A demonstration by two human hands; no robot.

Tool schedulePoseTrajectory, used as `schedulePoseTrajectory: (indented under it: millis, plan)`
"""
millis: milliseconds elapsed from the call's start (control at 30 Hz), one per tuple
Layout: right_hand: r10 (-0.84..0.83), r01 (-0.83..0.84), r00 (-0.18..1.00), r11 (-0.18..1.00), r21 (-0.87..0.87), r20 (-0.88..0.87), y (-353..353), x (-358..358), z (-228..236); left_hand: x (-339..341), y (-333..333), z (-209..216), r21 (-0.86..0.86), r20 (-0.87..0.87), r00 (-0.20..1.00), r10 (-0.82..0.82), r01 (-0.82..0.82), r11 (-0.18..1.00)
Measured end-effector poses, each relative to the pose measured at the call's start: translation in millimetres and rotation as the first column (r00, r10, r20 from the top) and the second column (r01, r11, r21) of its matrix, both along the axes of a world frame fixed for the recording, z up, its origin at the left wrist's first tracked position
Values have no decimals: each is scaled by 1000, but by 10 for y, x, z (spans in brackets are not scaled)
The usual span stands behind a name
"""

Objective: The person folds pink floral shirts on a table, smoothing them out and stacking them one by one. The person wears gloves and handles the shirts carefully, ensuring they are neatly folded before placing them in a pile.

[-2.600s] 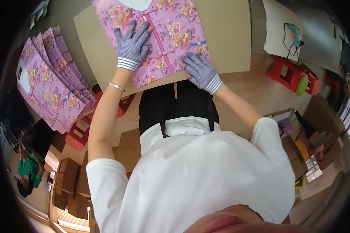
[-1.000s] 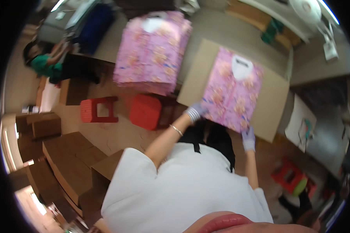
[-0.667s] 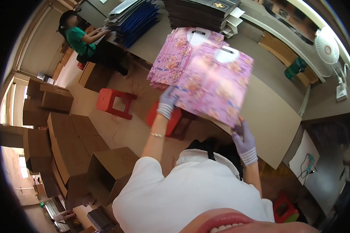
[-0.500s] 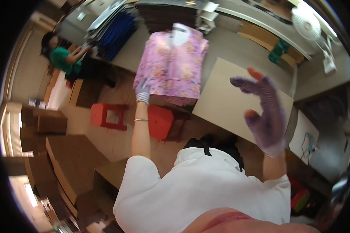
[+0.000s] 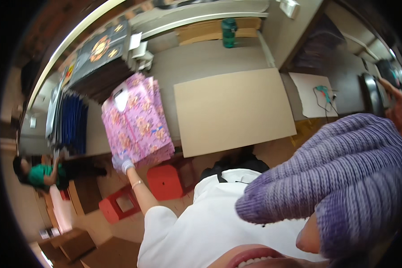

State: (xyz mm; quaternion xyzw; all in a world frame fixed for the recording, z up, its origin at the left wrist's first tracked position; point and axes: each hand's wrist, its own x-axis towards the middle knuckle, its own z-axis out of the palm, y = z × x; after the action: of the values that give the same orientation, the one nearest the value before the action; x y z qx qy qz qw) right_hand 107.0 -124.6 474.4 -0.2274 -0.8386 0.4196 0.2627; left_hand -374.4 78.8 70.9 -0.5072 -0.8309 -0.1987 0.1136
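Observation:
A stack of pink floral garments (image 5: 138,129), neatly folded with white collar inserts, lies at the edge of the grey worktable. My left hand (image 5: 122,164), in a pale knitted glove, closes on the stack's near left corner; its fingertips are partly hidden. Very near the camera, my right hand (image 5: 330,178) looms large in a purple-grey striped knitted glove with a bare thumb tip. Its fingers lie side by side and slightly bent, the thumb stands apart, and no object shows in it. A beige board (image 5: 234,111) lies flat on the table to the right of the garments.
Dark printed boxes (image 5: 98,56) and blue folders (image 5: 73,123) are stacked left of the garments. A green bottle (image 5: 228,33) stands at the back. A teal glue gun (image 5: 322,93) rests at right. Red stools (image 5: 165,181) stand below the table edge. A person in green (image 5: 42,175) works at far left.
The view has swung to the right, so the table and garments appear further left. My right hand has come up close to the camera. My left hand stays at the garments' corner.

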Motion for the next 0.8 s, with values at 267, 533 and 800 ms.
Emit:
schedulePoseTrajectory:
  millis: [267, 533, 800]
  plan:
    - [-218, 220, 975, 974, 58, -38, -333, 286, 71, -402, -71, 105, -168, 79, 996, 30, -16, 986]
    - [-747, 784, 588, 621, -9, -310, -648, 890, 52, -789, -287, -11, 263, 583, 777, -239, 98, 960]
    - [-704, 995, -81, -20, 94, 705, -453, 2527, -3766, -55, -119, 337, 609, 228, 862, -453, 237, 757]
